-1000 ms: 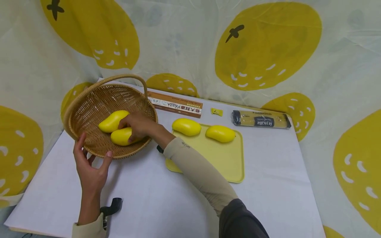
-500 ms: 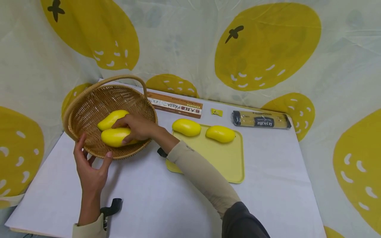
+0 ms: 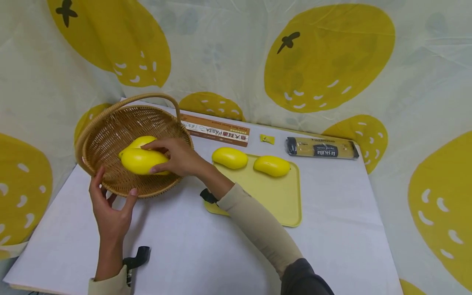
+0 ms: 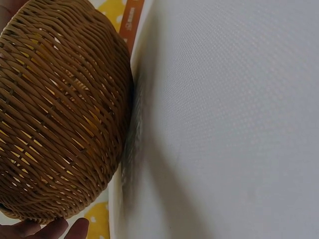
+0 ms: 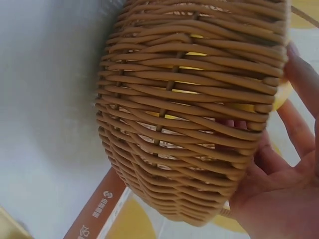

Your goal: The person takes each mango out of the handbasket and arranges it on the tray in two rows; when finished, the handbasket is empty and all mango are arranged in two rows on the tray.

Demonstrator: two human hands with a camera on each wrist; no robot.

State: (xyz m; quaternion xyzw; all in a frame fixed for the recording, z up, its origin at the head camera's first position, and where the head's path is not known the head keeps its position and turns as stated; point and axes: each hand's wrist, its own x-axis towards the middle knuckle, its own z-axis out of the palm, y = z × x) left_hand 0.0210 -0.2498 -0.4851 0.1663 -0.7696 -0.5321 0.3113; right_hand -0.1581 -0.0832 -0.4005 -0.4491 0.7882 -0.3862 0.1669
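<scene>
In the head view, a wicker basket (image 3: 114,135) with a tall handle stands at the left of the table, tilted a little toward me. My left hand (image 3: 112,217) holds its near side, thumb and fingers spread on the weave; the left wrist view shows fingertips against the basket's bottom edge. Inside the basket my right hand (image 3: 178,157) grips a yellow mango (image 3: 140,161) between thumb and fingers. Behind it a second mango (image 3: 139,142) lies in the basket, partly hidden. Through the weave (image 5: 189,99), the right wrist view gives only glimpses of yellow.
Two mangoes (image 3: 230,157) (image 3: 272,166) lie at the far edge of a yellow tray (image 3: 284,205) right of the basket. Along the back are a pasta box (image 3: 217,130), a small yellow packet (image 3: 267,139) and a spaghetti bag (image 3: 321,148). A patterned cloth (image 3: 228,49) hangs behind.
My right hand has shifted the gripped mango left, then up a little, so it now covers more of the other mango. The left hand and basket have stayed nearly still.
</scene>
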